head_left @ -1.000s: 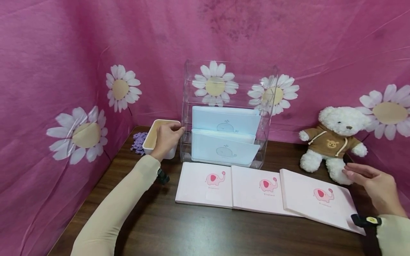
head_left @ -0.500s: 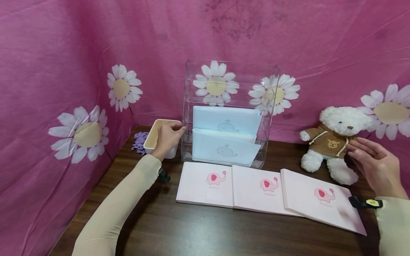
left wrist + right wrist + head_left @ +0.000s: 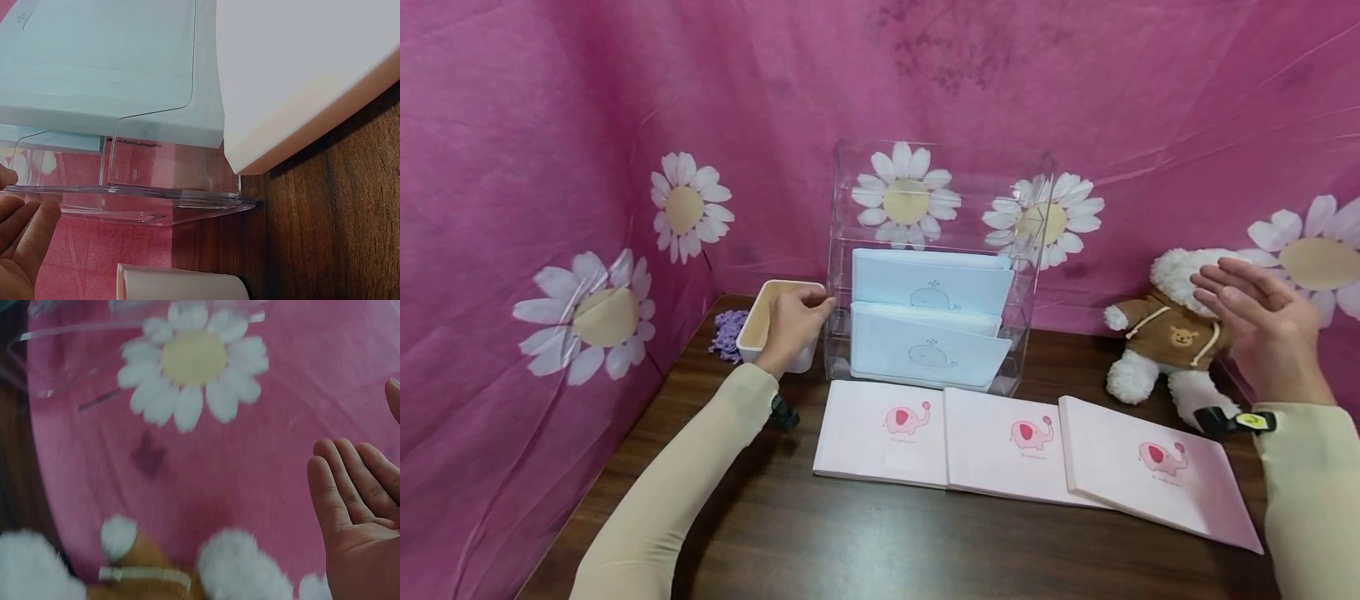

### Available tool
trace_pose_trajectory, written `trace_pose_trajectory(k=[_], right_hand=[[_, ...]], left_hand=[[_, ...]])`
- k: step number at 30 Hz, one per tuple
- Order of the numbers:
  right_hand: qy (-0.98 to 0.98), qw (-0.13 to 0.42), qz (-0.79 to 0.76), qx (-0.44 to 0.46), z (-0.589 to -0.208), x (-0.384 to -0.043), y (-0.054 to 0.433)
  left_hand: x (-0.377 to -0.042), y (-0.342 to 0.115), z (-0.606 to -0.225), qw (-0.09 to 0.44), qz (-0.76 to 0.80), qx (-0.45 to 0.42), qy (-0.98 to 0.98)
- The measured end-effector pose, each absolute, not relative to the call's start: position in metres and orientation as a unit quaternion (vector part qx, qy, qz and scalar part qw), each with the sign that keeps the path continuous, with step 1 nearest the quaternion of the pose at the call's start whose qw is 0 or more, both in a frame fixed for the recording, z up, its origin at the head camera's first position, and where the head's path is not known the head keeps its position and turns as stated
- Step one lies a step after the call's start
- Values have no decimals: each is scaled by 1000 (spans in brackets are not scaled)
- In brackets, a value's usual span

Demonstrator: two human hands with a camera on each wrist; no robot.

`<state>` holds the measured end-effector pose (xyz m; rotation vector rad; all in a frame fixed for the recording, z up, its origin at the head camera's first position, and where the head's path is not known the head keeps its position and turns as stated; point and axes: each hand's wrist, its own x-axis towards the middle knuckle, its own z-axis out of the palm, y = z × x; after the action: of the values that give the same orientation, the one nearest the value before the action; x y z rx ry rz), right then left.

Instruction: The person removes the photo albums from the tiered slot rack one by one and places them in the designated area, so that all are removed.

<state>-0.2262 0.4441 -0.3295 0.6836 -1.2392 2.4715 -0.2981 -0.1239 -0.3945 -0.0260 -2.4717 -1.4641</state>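
While a pink daisy-printed cloth (image 3: 790,108) hangs behind and to the left, my dark wood-grain worktop (image 3: 865,542) carries the following. Near the back-left corner: one purple stringy bundle (image 3: 727,335) and, just beside it, one white bin (image 3: 801,360). Toward the right of the back edge: one seated white bear (image 3: 1180,337) in a brown hoodie, partly hidden by my right hand (image 3: 1273,333), which is raised, fingers extended, holding nothing. Lying just before the rack, in a row reaching rightward: three pale pink elephant booklets (image 3: 887,442), the rightmost set askew. Item in hand: one clear tiered rack (image 3: 970,247), mid-way along the back edge, its left side pinched between thumb and fingers of my left hand (image 3: 793,325). It stands upright, pockets facing me, its width running along the back edge; pale blue whale booklets (image 3: 928,346) fill two lower tiers.
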Motion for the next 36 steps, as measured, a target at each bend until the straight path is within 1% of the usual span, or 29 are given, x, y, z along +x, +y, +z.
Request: trace_pose_trajectory(k=[10,17,19,23,27,31,36], right_hand=[[-444,132,845,268,-296,-250,389],[-542,154,774,288,-287,-262,350],[-557,147,763,293,-285,-263,340],[-572,114,754,303,-282,-267,321],[-628,103,717,286,-282,-272,304],[-686,98,672,260,-284,-278,288],[-723,83,639,249,-288,-288,272]], left_hand=[[-298,-124,-396,136,-503,-13,-854],[-297,-124,-395,129,-506,-4,-853],[-297,-124,-394,128,-506,-5,-853],[-297,-124,-393,132,-503,-7,-854],[-297,-124,-393,143,-500,-11,-854],[-297,-124,-392,138,-502,-10,-854],[-298,-123,-394,134,-502,-8,-854]])
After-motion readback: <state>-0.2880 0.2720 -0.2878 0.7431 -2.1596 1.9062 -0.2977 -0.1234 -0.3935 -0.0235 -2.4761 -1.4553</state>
